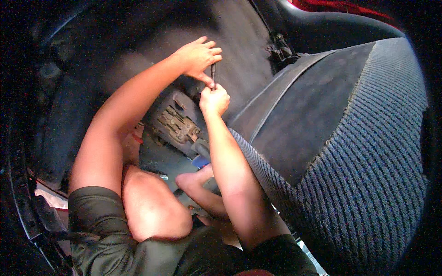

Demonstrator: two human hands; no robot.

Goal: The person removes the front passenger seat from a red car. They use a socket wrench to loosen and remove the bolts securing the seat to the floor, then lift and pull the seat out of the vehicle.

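A slim, dark rod-like tool (213,70) stands out of my right fist; its exact kind and its far tip cannot be made out. My right hand (215,100) is closed around its near part. Just beyond, my left hand (200,57) is curled about the upper part, its thumb reaching down to the right fist and its fingers bent over the top end. Below and left of both hands lies a rusty metal bracket (177,124) with slots and bolts, set in a dark housing.
A seat in ribbed blue-grey cloth (368,175) fills the right side, with a dark panel (304,119) on it. Dark lining (244,46) rises behind my hands. My bare knee (156,207) is bent below my left arm. Something blue (201,162) lies beside my right forearm.
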